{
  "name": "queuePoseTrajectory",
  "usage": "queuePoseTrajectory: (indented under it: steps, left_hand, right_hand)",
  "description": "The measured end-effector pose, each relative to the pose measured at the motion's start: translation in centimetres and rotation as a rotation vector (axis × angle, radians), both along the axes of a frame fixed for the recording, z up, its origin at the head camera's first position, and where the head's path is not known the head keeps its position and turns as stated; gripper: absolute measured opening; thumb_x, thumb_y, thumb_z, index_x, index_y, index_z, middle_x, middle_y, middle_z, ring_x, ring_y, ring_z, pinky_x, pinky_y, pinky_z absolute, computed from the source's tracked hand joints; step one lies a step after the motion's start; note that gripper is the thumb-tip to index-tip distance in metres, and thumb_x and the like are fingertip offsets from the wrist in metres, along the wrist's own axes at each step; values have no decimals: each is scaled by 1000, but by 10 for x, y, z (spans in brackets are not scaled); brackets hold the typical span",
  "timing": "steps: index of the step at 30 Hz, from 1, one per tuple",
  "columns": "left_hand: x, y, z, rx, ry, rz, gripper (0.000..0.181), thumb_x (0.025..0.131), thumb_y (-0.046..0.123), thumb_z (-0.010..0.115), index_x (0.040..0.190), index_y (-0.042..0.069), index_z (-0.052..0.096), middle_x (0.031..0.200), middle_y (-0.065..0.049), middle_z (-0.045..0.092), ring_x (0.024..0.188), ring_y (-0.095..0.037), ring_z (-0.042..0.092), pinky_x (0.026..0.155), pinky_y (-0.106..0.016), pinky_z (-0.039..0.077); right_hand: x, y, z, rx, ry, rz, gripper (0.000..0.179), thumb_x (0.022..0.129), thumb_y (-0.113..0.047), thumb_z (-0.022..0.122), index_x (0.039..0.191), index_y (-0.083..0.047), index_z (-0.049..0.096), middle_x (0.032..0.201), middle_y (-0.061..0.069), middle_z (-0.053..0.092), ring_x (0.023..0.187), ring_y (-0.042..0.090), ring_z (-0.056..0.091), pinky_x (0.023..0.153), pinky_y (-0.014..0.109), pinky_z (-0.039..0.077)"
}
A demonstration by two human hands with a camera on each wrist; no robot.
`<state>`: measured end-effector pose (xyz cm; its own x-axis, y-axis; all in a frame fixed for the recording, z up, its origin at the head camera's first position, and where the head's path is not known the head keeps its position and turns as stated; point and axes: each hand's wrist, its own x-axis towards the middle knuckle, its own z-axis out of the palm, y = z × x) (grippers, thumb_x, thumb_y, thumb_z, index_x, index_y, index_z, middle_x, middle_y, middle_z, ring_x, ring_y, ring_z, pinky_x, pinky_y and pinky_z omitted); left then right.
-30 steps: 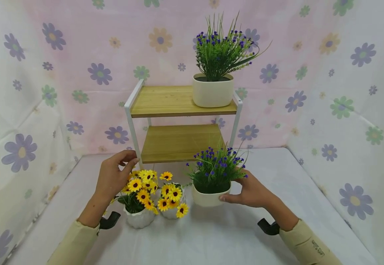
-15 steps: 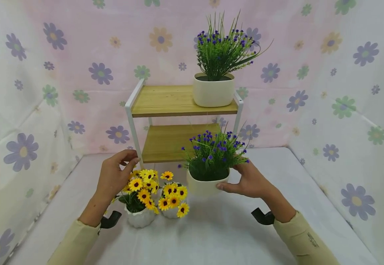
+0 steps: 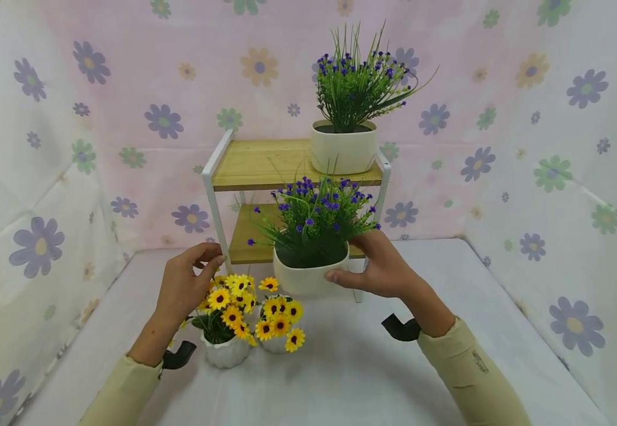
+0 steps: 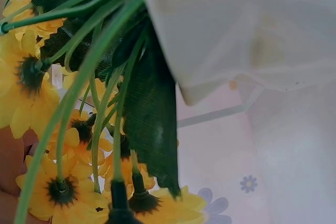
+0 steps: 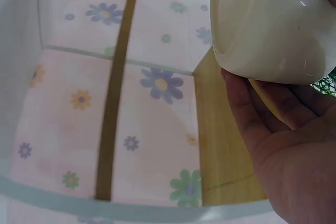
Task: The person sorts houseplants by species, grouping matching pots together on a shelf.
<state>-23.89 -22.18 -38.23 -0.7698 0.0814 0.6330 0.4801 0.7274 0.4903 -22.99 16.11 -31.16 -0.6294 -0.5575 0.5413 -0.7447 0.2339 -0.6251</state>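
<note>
My right hand (image 3: 383, 266) grips a cream oval flowerpot (image 3: 310, 279) by its right side, thumb in front and fingers behind. Purple flowers and grass fill the pot, which hangs in the air before the lower shelf. The right wrist view shows the pot's underside (image 5: 236, 24) and fingers along its wall. My left hand (image 3: 183, 284) pinches the white front left leg (image 3: 217, 225) of a two-tier shelf rack between thumb and bent fingers. Below that hand stands a white pot (image 3: 226, 354) of yellow flowers, whose blooms (image 4: 63, 187) largely cover the left wrist view.
On the wooden top shelf (image 3: 265, 160), at its right, stands a similar cream pot (image 3: 343, 151) with purple flowers. The lower shelf (image 3: 244, 239) is partly hidden by the held pot. A second pot of yellow flowers (image 3: 280, 324) stands beside the first on the white table (image 3: 340, 378).
My right hand has lifted the cream flowerpot up and to the left, from low over the table to in front of the lower shelf. The left hand stays at the rack's leg.
</note>
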Motion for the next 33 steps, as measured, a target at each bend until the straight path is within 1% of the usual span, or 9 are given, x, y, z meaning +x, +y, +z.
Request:
queuePoseTrajectory:
  steps: [1,7,9,14,17,20,22,27,33]
  left_hand:
    - [0,0,0,-1,-2,0,15,102,8,72,116,3,75,103,-13,79,92,-29,74,78,-43,56]
    - [1,-1,-1,-6,-3,0,16,102,8,72,116,3,76,104,-12,79,92,-28,73,78,-36,54]
    - [1,-1,-1,-7,0,-4,16,102,8,72,116,3,76,103,-12,79,92,-28,73,78,-36,55]
    - [-1,-2,0,-4,3,-7,16,102,9,72,117,4,76,104,-12,79,92,-28,73,78,-37,55]
    - [-2,-2,0,-6,8,-9,17,102,9,72,117,4,76,104,-11,79,92,-27,74,78,-35,54]
    - [-2,-3,1,-10,24,-14,17,102,9,72,117,4,76,104,-12,79,92,-27,74,77,-34,54]
    - [-2,-3,1,-13,34,-16,17,101,8,73,117,4,76,104,-12,79,92,-27,74,77,-34,54]
    - [-1,-3,2,-16,40,-18,16,102,8,72,117,4,76,104,-12,79,92,-28,74,77,-37,55]
    - [1,-2,1,-13,14,-16,16,102,8,71,117,4,76,103,-12,79,92,-28,74,78,-46,56]
  right_hand:
    - [-1,-3,4,-8,1,9,89,88,-24,87,163,-20,40,153,-1,58,139,21,58,113,53,48]
    - [-2,-20,27,-29,50,-22,85,94,-52,77,162,-13,43,154,1,57,143,20,53,118,48,43]
    - [-4,-26,35,-59,57,5,87,96,-54,74,164,-12,38,158,3,52,146,20,50,119,45,42]
    - [-11,-42,57,-130,100,87,82,102,-43,70,165,-8,31,160,8,48,147,21,50,120,41,41]
    - [-15,-51,71,-145,134,80,79,103,-45,67,163,-6,33,157,10,51,143,21,54,119,39,43]
    - [-18,-60,84,-143,145,57,78,104,-49,64,161,-3,35,153,13,54,138,22,58,115,39,47]
    - [-18,-67,92,-138,132,41,73,106,-42,63,160,-2,35,150,14,54,137,23,59,114,40,49]
    - [-22,-83,104,-120,73,12,63,108,-15,61,161,1,30,149,17,51,142,25,55,112,41,50]
    - [-34,-97,107,-127,0,8,67,111,-14,56,165,2,20,155,19,48,146,25,51,116,39,46]
